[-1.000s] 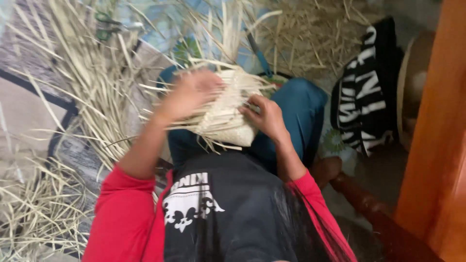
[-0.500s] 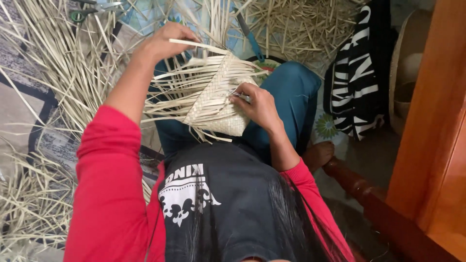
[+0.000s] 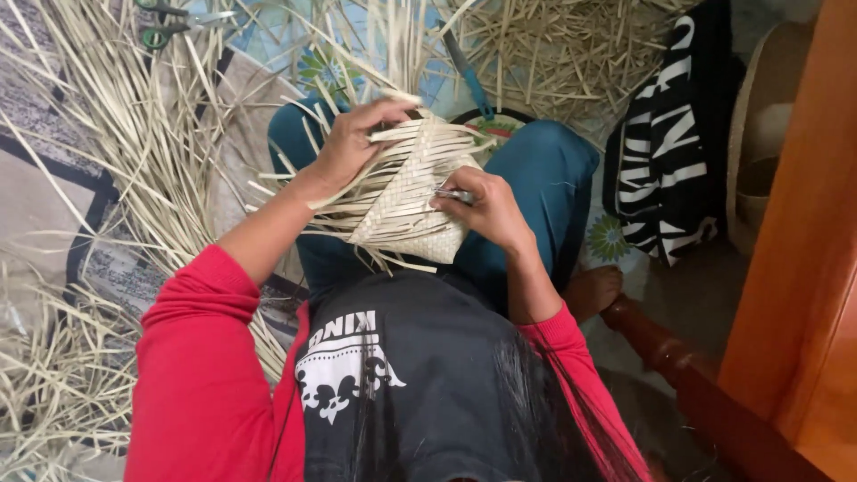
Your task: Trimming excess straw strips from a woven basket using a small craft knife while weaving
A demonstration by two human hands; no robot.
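Observation:
A half-woven piece of pale straw strips point(image 3: 406, 210) rests on my lap, with loose strip ends sticking out to the left and up. My left hand point(image 3: 353, 143) grips a bundle of those loose strips at the weave's upper edge. My right hand point(image 3: 486, 207) presses on the right side of the weave and pinches a small metal tool point(image 3: 453, 194) against it. I sit cross-legged in teal trousers and a red-sleeved dark top.
Loose straw strips point(image 3: 134, 152) cover the patterned floor mat on the left and at the top. Green-handled scissors point(image 3: 170, 27) lie at the top left, a blue-handled tool point(image 3: 466, 76) by my knee. A black-and-white cloth point(image 3: 669, 152) and wooden furniture point(image 3: 794, 268) stand right.
My left hand has come down from pulling a strip outward and now grips the strips on the weave. The view has shifted slightly; the right hand stays on the weave.

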